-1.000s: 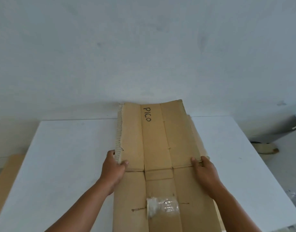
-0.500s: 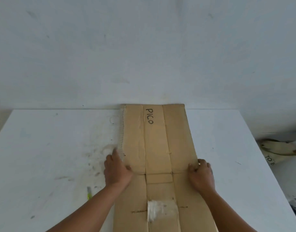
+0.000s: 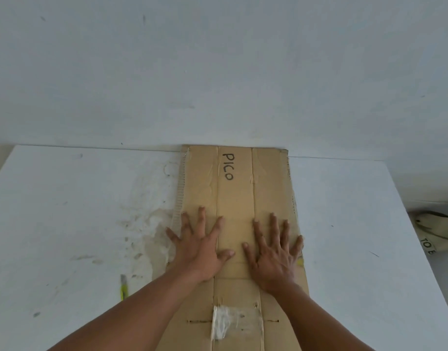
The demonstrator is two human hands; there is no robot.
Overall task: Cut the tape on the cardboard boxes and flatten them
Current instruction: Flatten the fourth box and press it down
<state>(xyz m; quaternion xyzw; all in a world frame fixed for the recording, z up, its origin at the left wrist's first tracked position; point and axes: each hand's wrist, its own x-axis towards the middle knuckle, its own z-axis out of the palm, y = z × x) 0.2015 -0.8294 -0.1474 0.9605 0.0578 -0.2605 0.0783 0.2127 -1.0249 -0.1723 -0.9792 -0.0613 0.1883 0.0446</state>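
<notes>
the left hand (image 3: 197,245) is laid palm down on the flattened cardboard box (image 3: 235,198), with its fingers straight and spread wide; its little finger is stretched out to the box's left edge. the right hand (image 3: 273,252) is laid palm down just beside it, fingers likewise straight and fanned out, and its little finger is placed near the right edge. nothing is gripped by either hand. the two thumbs are pointed toward each other over the middle strip, near but apart.

the box is stretched out lengthwise on the white table (image 3: 65,224), from the near edge of the view to the far edge of the table, where the pale wall (image 3: 217,72) is met. it is divided by long creases into three strips. the word "pico" (image 3: 228,166) is written in black on the middle strip near the far end. the rippled inner layer is exposed along the far left edge. between the forearms, a crumpled patch of clear tape (image 3: 236,323) is stuck across a slit in the middle strip.

a yellow knife (image 3: 124,287) is left on the table beside the left forearm, apart from the box. grey smudges (image 3: 146,224) are spread over the tabletop to the left of the box. past the table's right edge, a pale thing (image 3: 435,231) marked with dark letters is partly seen; what it is cannot be told.
</notes>
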